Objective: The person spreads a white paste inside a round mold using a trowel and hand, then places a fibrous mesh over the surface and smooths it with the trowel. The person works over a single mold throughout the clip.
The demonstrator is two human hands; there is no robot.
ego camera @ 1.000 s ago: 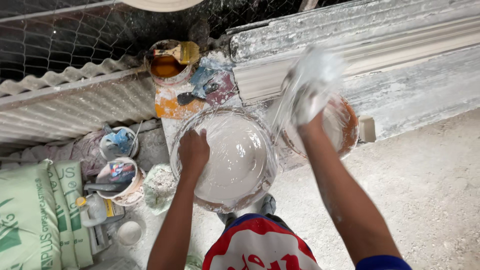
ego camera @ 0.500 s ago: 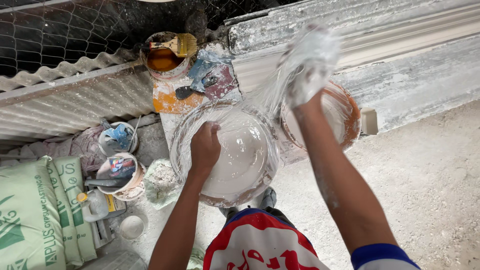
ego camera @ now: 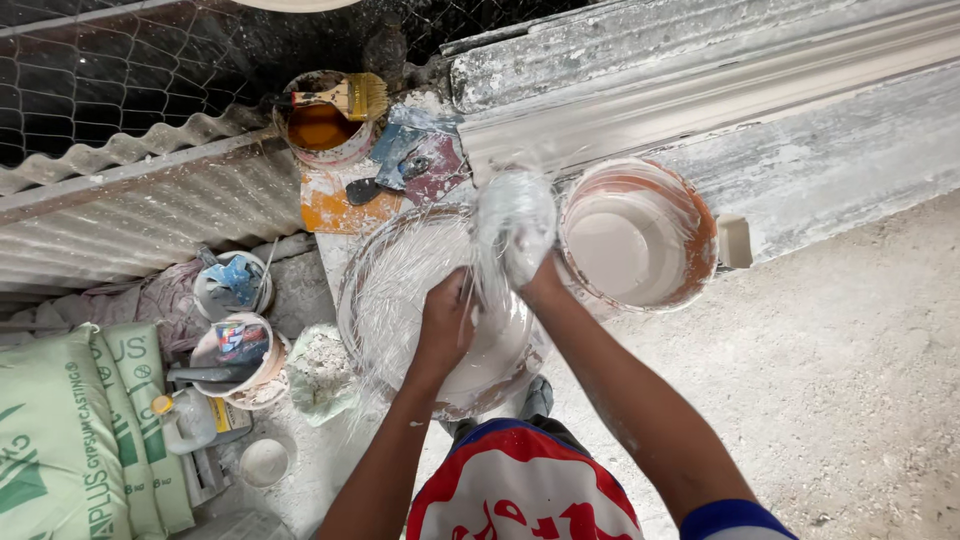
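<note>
The right hand is raised over the large white-coated basin, its fingers closed around a wet clump of white, plaster-soaked fibre that hangs in strands toward the basin. The left hand sits just beside it, lower and nearer, over the pale plaster in the basin; its fingers are curled on strands of the same fibre, though how tightly they grip cannot be told. The basin stands in the middle of the scene, directly in front of the person. Just to its right, touching or nearly so, is a round orange-rimmed bowl filled with smooth pale plaster. On the far side, a long moulded plaster cornice runs off to the right. Far left of the basin stands a small pot of amber liquid with a paintbrush laid across its rim, and beside it lie scrapers on a stained board. To the left are corrugated sheeting, two small tubs, and green sacks at the near left corner.
</note>
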